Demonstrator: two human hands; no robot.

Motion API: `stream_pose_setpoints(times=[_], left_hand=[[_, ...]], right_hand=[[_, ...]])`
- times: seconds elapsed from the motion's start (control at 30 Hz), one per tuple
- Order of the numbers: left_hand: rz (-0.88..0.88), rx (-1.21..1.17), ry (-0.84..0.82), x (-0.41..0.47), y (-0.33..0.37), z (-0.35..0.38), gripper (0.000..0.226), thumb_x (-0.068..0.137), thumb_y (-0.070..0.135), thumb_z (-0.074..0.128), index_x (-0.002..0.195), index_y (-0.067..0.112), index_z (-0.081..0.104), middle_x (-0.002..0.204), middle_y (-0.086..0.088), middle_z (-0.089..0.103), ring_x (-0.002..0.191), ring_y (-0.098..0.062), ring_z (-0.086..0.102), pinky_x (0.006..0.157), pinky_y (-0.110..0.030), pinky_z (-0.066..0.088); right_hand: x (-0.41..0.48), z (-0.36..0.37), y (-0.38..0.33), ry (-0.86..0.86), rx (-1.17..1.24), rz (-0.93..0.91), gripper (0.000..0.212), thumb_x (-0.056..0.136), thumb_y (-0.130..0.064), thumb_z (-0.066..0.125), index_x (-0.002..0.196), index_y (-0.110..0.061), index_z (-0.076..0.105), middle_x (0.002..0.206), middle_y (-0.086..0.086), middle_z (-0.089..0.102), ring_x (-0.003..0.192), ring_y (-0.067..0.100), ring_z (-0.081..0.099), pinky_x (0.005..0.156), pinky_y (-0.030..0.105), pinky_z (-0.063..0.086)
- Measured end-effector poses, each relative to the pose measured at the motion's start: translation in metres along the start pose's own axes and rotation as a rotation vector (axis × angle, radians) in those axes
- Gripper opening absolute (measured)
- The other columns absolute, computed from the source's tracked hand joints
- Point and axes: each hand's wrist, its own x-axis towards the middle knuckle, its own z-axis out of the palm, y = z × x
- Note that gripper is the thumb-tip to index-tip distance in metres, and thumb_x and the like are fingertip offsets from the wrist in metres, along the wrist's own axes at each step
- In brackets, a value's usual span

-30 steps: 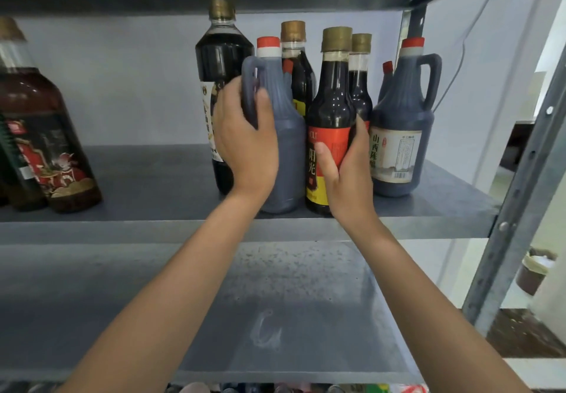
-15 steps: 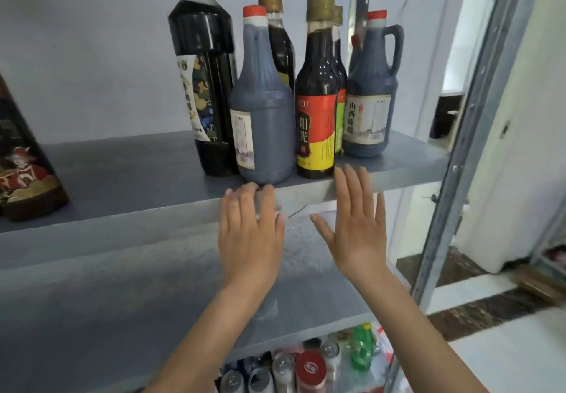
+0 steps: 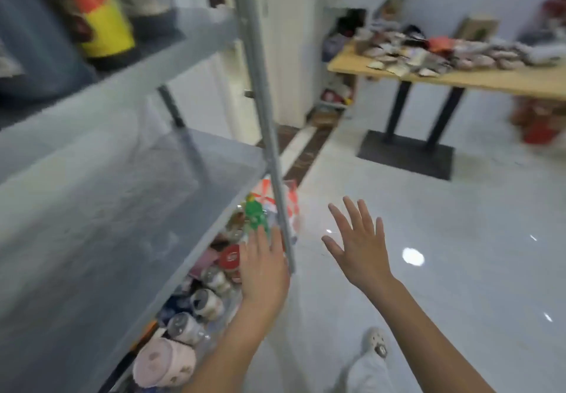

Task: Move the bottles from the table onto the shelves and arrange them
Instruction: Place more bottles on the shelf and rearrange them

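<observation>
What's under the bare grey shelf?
Crowded containers: a green bottle, a red lid, a pink lid. The shelf board hides everything further in.

One left hand, one right hand, one table, two shelves.

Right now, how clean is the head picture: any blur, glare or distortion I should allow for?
Head view: strong motion blur smears the shelves and the bottles on them; the clutter on the table is soft too. Glare spots shine on the glossy floor. The left hand and right hand read sharper, both open. The shelf post looks slanted.
</observation>
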Motion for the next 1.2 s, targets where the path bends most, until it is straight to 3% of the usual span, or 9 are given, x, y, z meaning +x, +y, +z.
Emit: stream_pose_setpoints(times=[0.07,0.17,0.3,0.37,0.43,0.5,0.87,1.03,1.2], left_hand=[[0.142,-0.024,-0.065,-0.012,0.034,0.015,0.075,0.064,0.032,0.08,0.131,0.01,0.055,0.126,-0.016,0.059,0.114,-0.032,0.058,0.093,-0.043,0.049],[0.366,0.024,-0.152,-0.03,0.085,0.03,0.065,0.094,0.038,0.049,0.149,0.013,0.024,0.149,-0.015,0.035,0.138,-0.031,0.032,0.112,-0.044,0.027],[0.618,0.051,-0.251,-0.058,0.148,0.037,0.06,0.102,0.038,0.028,0.151,0.015,0.004,0.157,-0.012,0.015,0.144,-0.029,0.013,0.118,-0.044,0.008],[0.722,0.046,-0.297,-0.076,0.176,0.04,0.059,0.102,0.038,0.028,0.151,0.015,0.003,0.157,-0.012,0.016,0.145,-0.028,0.014,0.118,-0.044,0.006],[0.824,0.066,-0.333,-0.097,0.202,0.042,0.059,0.102,0.037,0.028,0.151,0.015,0.003,0.156,-0.012,0.018,0.144,-0.028,0.016,0.118,-0.044,0.006],[0.91,0.078,-0.363,-0.119,0.226,0.044,0.059,0.102,0.037,0.029,0.151,0.015,0.004,0.155,-0.012,0.02,0.143,-0.028,0.018,0.118,-0.044,0.007],[1.19,0.064,-0.42,-0.223,0.333,0.047,0.063,0.1,0.037,0.036,0.151,0.015,0.006,0.15,-0.011,0.03,0.136,-0.026,0.031,0.114,-0.04,0.018],[1.195,-0.167,-0.458,-0.26,0.408,0.035,0.074,0.095,0.044,0.047,0.151,0.017,0.006,0.149,-0.008,0.032,0.132,-0.024,0.037,0.106,-0.033,0.031],[1.119,-0.554,-0.494,-0.289,0.48,0.02,0.081,0.08,0.046,0.068,0.144,0.018,0.027,0.138,-0.002,0.043,0.123,-0.018,0.045,0.094,-0.031,0.043]], right_hand=[[-0.038,0.002,0.036,-0.029,-0.014,0.162,0.078,0.087,-0.065,0.001,0.143,-0.025,0.038,0.155,0.003,0.026,0.145,0.029,0.017,0.11,0.058,0.023],[-0.096,0.001,0.081,-0.028,-0.012,0.385,0.108,0.071,-0.074,-0.027,0.144,-0.024,0.035,0.157,0.001,0.021,0.146,0.027,0.01,0.112,0.056,0.017],[-0.169,-0.004,0.119,-0.068,-0.006,0.651,0.124,0.052,-0.076,-0.04,0.148,-0.029,0.022,0.159,-0.004,0.006,0.147,0.021,-0.003,0.116,0.051,0.007],[-0.202,-0.01,0.131,-0.088,0.012,0.753,0.111,0.061,-0.078,-0.029,0.148,-0.029,0.019,0.159,-0.005,0.004,0.147,0.019,-0.005,0.116,0.05,0.006],[-0.235,-0.012,0.143,-0.117,0.039,0.846,0.079,0.084,-0.07,-0.001,0.149,-0.03,0.015,0.159,-0.005,0.001,0.147,0.019,-0.006,0.117,0.048,0.005],[-0.268,-0.01,0.154,-0.12,0.082,0.93,0.062,0.094,-0.059,0.019,0.149,-0.03,0.015,0.159,-0.005,0.001,0.147,0.018,-0.006,0.117,0.047,0.005],[-0.434,-0.015,0.234,-0.001,0.273,1.344,0.059,0.096,-0.054,0.03,0.147,-0.025,0.025,0.158,0.004,0.013,0.144,0.025,0.013,0.113,0.046,0.023],[-0.477,-0.034,0.283,0.065,0.31,1.408,0.06,0.095,-0.05,0.037,0.147,-0.022,0.026,0.158,0.005,0.014,0.144,0.026,0.015,0.112,0.045,0.025],[-0.504,-0.052,0.337,0.161,0.338,1.451,0.064,0.094,-0.049,0.043,0.148,-0.02,0.023,0.158,0.007,0.014,0.143,0.028,0.016,0.112,0.045,0.024]])
